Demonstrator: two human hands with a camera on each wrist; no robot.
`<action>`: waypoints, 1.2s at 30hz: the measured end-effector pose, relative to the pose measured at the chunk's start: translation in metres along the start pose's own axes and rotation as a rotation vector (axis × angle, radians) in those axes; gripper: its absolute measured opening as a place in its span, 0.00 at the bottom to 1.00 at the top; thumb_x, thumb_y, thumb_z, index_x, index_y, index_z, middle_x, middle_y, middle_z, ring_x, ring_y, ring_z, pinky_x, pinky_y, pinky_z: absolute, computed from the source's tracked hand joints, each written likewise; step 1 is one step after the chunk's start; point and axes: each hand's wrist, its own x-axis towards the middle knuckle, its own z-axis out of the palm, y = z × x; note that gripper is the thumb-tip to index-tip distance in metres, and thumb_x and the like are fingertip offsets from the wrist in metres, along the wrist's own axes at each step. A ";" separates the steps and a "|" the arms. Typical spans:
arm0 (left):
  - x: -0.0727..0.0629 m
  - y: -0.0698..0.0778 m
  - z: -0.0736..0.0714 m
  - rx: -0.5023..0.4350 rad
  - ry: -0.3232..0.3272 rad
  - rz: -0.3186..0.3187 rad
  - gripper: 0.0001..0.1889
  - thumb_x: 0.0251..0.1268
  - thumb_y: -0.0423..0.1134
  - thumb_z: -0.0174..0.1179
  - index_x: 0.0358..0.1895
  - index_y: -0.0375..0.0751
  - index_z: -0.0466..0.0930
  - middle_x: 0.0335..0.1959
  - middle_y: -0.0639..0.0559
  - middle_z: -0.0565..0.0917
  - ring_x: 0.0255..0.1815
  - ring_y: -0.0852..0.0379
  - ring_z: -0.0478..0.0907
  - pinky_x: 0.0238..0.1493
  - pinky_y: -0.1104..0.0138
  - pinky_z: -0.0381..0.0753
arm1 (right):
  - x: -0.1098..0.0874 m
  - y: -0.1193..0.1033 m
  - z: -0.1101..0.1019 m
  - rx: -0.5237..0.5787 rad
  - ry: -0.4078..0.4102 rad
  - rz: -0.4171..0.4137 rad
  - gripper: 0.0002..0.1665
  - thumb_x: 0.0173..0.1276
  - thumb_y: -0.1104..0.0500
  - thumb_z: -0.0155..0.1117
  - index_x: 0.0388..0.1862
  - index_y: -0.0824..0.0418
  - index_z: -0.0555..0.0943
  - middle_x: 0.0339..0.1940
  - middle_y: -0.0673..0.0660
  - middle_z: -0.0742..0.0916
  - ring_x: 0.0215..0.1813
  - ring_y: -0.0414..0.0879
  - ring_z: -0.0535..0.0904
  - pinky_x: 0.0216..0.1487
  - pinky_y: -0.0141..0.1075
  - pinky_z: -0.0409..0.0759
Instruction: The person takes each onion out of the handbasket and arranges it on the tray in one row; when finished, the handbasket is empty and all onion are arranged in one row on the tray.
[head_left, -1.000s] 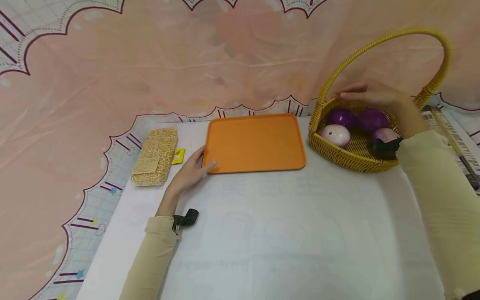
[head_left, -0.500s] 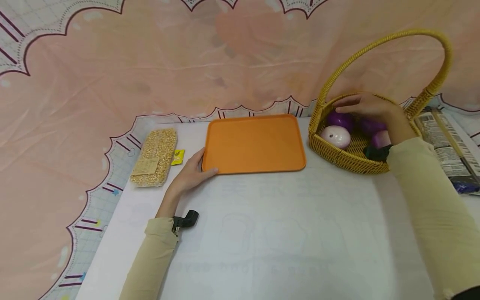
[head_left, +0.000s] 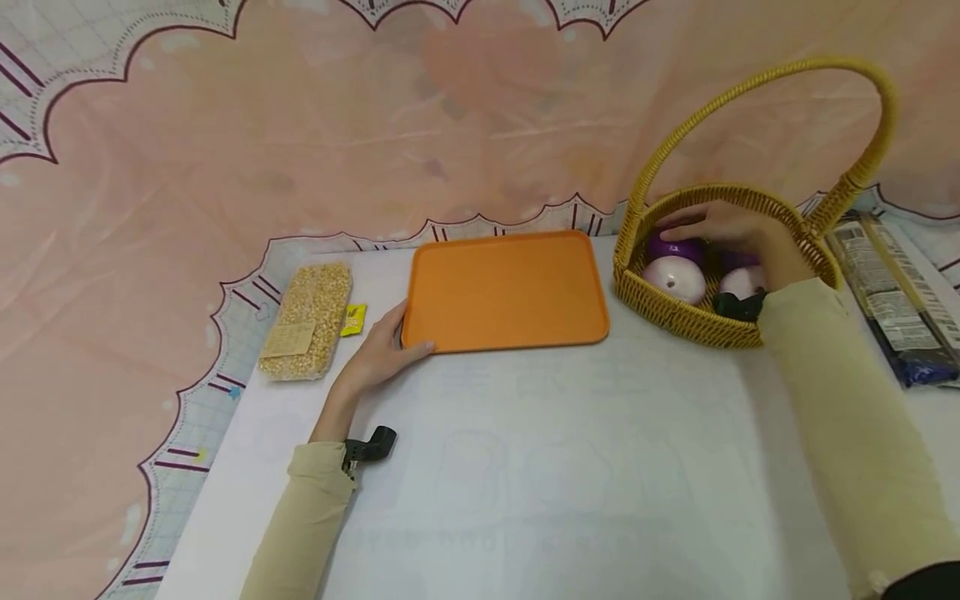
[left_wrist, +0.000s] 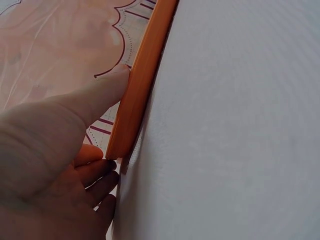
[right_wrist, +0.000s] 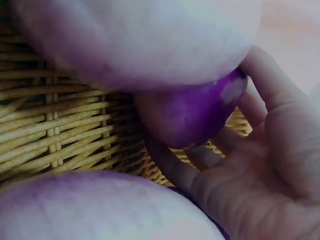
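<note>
In the head view, my left hand (head_left: 378, 354) holds the near left corner of an orange tray (head_left: 506, 292), the thumb along its near edge. The left wrist view shows that thumb on the tray's rim (left_wrist: 142, 85) and the fingers below the corner. My right hand (head_left: 723, 229) reaches into a yellow wicker basket (head_left: 675, 319) and grips a glossy purple onion (head_left: 675, 248). In the right wrist view, thumb and fingers lie round this purple onion (right_wrist: 195, 112). Other onions in the basket include a pale one (head_left: 675, 279) in front and another pale one (head_left: 741, 282) near the wrist.
A bag of corn kernels (head_left: 311, 312) and a small yellow packet (head_left: 353, 320) lie left of the tray. The basket's tall handle (head_left: 757, 79) arches above the right hand. A dark printed package (head_left: 896, 292) lies right of the basket.
My right hand has moved down from above the basket's back rim onto the purple onion. The left thumb has settled against the tray's near edge; the tray stays in place.
</note>
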 end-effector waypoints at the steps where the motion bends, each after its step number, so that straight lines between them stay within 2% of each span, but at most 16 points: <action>1: 0.000 0.000 0.000 -0.001 0.001 0.002 0.50 0.63 0.54 0.63 0.79 0.43 0.40 0.80 0.40 0.48 0.81 0.42 0.43 0.79 0.47 0.47 | 0.000 0.000 0.001 -0.001 -0.002 -0.001 0.37 0.69 0.41 0.61 0.71 0.57 0.69 0.72 0.56 0.71 0.70 0.48 0.64 0.76 0.52 0.59; 5: 0.000 -0.001 0.000 0.004 0.002 0.003 0.51 0.62 0.55 0.63 0.79 0.43 0.40 0.80 0.40 0.48 0.81 0.42 0.43 0.79 0.46 0.47 | 0.002 -0.001 0.003 -0.015 -0.007 -0.026 0.38 0.70 0.43 0.60 0.72 0.61 0.67 0.74 0.63 0.68 0.74 0.54 0.61 0.76 0.55 0.57; 11: -0.001 -0.003 0.001 0.005 0.001 0.007 0.51 0.63 0.54 0.63 0.79 0.42 0.40 0.79 0.39 0.48 0.80 0.41 0.43 0.79 0.46 0.47 | 0.002 -0.001 0.007 -0.021 -0.008 -0.012 0.39 0.70 0.41 0.59 0.72 0.62 0.67 0.73 0.64 0.69 0.73 0.55 0.62 0.75 0.54 0.58; 14: -0.001 -0.003 0.001 0.003 -0.001 0.013 0.50 0.63 0.53 0.63 0.79 0.41 0.40 0.79 0.39 0.48 0.80 0.41 0.43 0.79 0.46 0.47 | 0.002 0.000 0.008 -0.012 0.001 0.003 0.39 0.69 0.40 0.59 0.71 0.61 0.68 0.72 0.62 0.71 0.69 0.50 0.66 0.72 0.49 0.63; 19: -0.002 -0.003 0.002 0.006 0.003 0.015 0.50 0.63 0.52 0.63 0.79 0.40 0.41 0.79 0.39 0.48 0.80 0.41 0.44 0.79 0.46 0.47 | 0.002 -0.002 0.008 -0.040 0.024 0.002 0.38 0.68 0.38 0.59 0.69 0.59 0.71 0.70 0.59 0.74 0.60 0.39 0.71 0.62 0.32 0.68; 21: -0.002 -0.002 0.002 0.010 0.003 0.018 0.50 0.63 0.52 0.63 0.79 0.40 0.41 0.79 0.38 0.48 0.80 0.41 0.44 0.79 0.46 0.47 | 0.001 -0.002 0.009 -0.059 0.032 -0.002 0.37 0.68 0.38 0.60 0.69 0.59 0.72 0.70 0.59 0.74 0.59 0.39 0.71 0.60 0.31 0.68; 23: -0.002 -0.002 0.002 0.012 0.003 0.017 0.50 0.63 0.52 0.63 0.79 0.40 0.41 0.79 0.38 0.49 0.80 0.41 0.44 0.78 0.46 0.47 | 0.001 -0.003 0.009 -0.064 0.035 -0.003 0.37 0.68 0.38 0.59 0.69 0.59 0.72 0.70 0.60 0.74 0.62 0.42 0.70 0.62 0.33 0.68; 29: -0.002 -0.003 0.002 0.026 0.013 0.012 0.49 0.63 0.53 0.63 0.79 0.40 0.42 0.79 0.38 0.49 0.80 0.41 0.44 0.78 0.46 0.48 | 0.001 -0.003 0.010 -0.053 0.036 -0.028 0.38 0.69 0.39 0.59 0.69 0.62 0.71 0.71 0.64 0.73 0.70 0.54 0.66 0.73 0.50 0.61; 36: 0.001 -0.003 0.001 0.061 0.019 0.026 0.50 0.64 0.54 0.62 0.79 0.40 0.41 0.79 0.38 0.48 0.80 0.41 0.43 0.78 0.46 0.48 | 0.000 -0.002 0.007 -0.070 0.051 -0.024 0.38 0.69 0.38 0.58 0.69 0.61 0.71 0.70 0.64 0.73 0.70 0.54 0.66 0.74 0.52 0.60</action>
